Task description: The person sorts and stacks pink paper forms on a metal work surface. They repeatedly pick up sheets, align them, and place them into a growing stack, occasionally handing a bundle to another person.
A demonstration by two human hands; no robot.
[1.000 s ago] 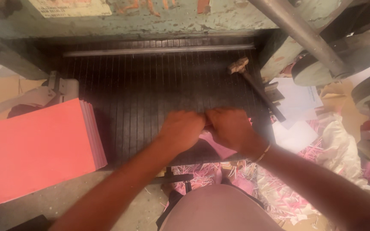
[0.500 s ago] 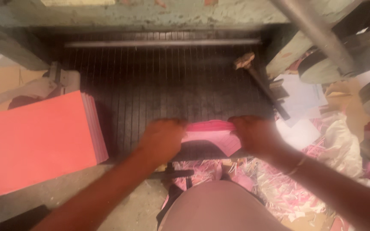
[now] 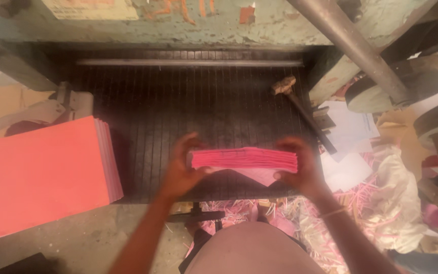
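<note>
The person stands over the dark ribbed counter (image 3: pixel 178 111) of an old green-painted machine (image 3: pixel 188 23) and holds a small stack of pink paper (image 3: pixel 244 158) between both hands, just above the counter's near edge. The left hand (image 3: pixel 181 170) presses against the stack's left end, fingers (image 3: pixel 187 144) curled around it and closed on the paper; the right hand (image 3: pixel 302 167) clasps the right end the same way, so the stack sits squeezed level between the two palms. A loose pink sheet (image 3: pixel 259 175) hangs out from under the stack toward the person. Off to the left, well apart from the hands, a much bigger pile of salmon-pink sheets (image 3: pixel 41 175) lies half on the counter's left edge. A hammer (image 3: pixel 300 109) rests at the counter's right side, its head toward the machine. Pink paper trimmings (image 3: pixel 300 213) litter the floor by the person's legs, among white scraps at the right.
</note>
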